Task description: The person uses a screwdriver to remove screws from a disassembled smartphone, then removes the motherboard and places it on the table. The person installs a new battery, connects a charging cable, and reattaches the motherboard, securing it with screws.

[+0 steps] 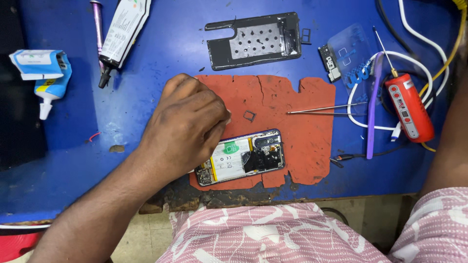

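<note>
Pretty bright and even overall, colours pop hard on the blue bench. Light seems to come from above, shadows are soft and short, like the one under the left hand. Some glare on the clear plastic sheet and the opened phone. Centre is sharp; the shirt at the bottom edge goes a bit soft. Far left is dark.

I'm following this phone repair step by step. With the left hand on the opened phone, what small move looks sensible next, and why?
Probably steadying the opened phone with the left hand, which already rests over its upper left end on the red mat. The battery and board lie exposed, the small card tray and tweezers lie just beyond, and the right hand is not visible.
</note>
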